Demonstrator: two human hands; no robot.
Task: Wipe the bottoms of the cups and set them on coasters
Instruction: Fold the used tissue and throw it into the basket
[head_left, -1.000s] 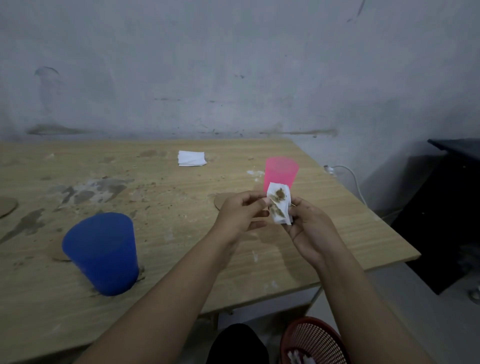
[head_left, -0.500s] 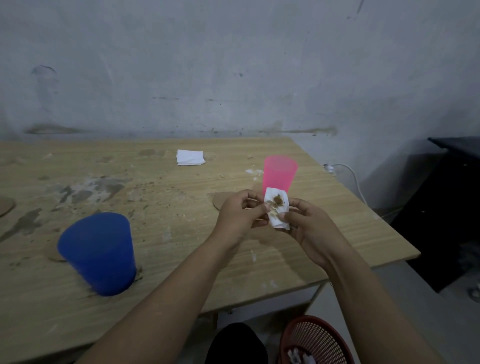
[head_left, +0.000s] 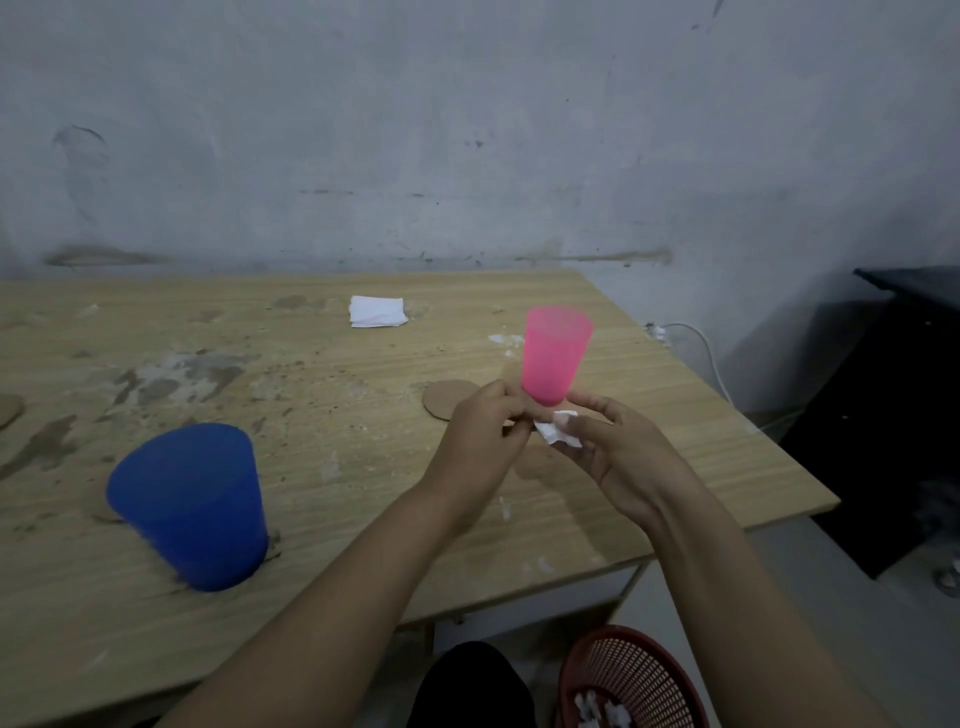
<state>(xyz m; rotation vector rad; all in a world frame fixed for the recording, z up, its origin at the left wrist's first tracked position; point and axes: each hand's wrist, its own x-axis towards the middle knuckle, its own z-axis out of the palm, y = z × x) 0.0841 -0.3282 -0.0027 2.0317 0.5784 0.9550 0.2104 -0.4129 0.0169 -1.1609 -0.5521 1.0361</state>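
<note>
A pink cup (head_left: 553, 358) stands upright on the wooden table (head_left: 322, 395), just behind my fingers, which hide what lies under its base. My left hand (head_left: 480, 447) and my right hand (head_left: 621, 457) pinch a small white tissue (head_left: 558, 434) between them, folded tight with its white side showing. A round cardboard coaster (head_left: 444, 400) lies flat just left of the pink cup. A blue cup (head_left: 189, 506) stands upright on a dirty patch at the front left. Part of another coaster (head_left: 8, 415) shows at the left edge.
A folded stack of white tissues (head_left: 376, 310) lies near the back of the table. Dirt stains (head_left: 182, 374) spread across the left half. A red mesh basket (head_left: 631, 680) with crumpled tissues sits on the floor below the front edge. A black cabinet (head_left: 909, 395) stands at right.
The tissue, earlier spread upright with brown stains showing, is now folded small with the stains hidden. Both hands have dropped slightly, uncovering more of the pink cup.
</note>
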